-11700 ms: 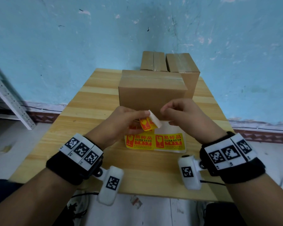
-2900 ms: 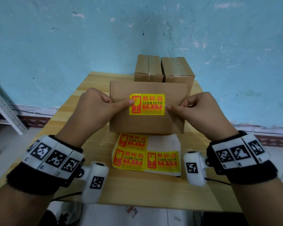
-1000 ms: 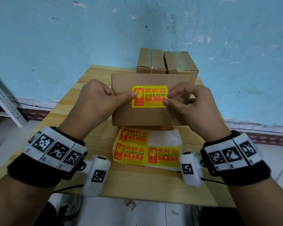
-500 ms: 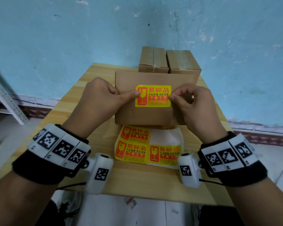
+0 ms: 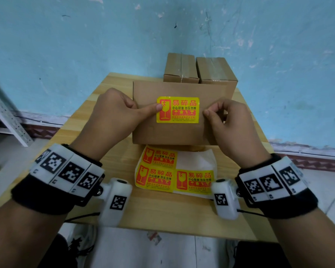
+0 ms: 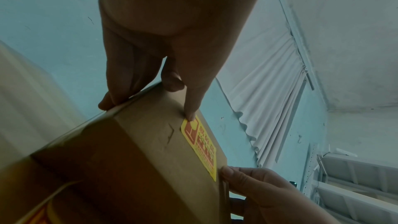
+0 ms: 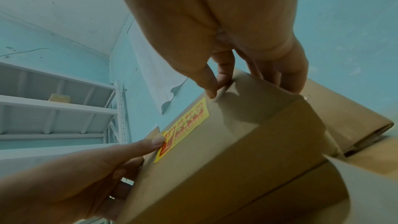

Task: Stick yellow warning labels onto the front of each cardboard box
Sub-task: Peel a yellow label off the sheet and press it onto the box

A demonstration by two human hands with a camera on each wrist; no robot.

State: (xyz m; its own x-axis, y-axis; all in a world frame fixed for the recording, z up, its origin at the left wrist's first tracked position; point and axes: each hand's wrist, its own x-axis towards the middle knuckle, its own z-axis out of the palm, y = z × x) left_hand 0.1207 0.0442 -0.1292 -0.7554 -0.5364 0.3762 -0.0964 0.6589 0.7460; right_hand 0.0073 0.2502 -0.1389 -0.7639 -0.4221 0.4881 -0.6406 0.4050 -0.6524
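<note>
Left side first: a grey rack [image 5: 6,117] is standing off the table's left edge, not part of the task. The left hand [image 5: 112,117] is gripping the box [image 5: 174,132] at its left edge – fingers wrapped over the top-left corner, thumb stretched out and pressing the label's [image 5: 178,110] left end flat. In the left wrist view the thumb tip is sitting right on the label corner, so this hand is clamped on the box.

Centre: the label is lying on the box's front face, upper middle, long axis running left to right, level with the top edge. It looks stuck down flat already. Below the box, the sheet [image 5: 174,175] is lying on the table [image 5: 162,213] with three labels left and one blank patch top right. Two more boxes [image 5: 199,70] are standing behind, side by side, touching the front box or nearly so – no labels showing on them from here.

Right: the right hand [image 5: 232,124] is holding the box's right side, fingers curled round the edge, thumb tip resting on bare cardboard just beside the label's right end, not on it.

Judgement: this is the pressing-down step on box one. The label is lying between both thumbs; the left thumb is the one on it, so a rub would be running rightward along the long axis.
</note>
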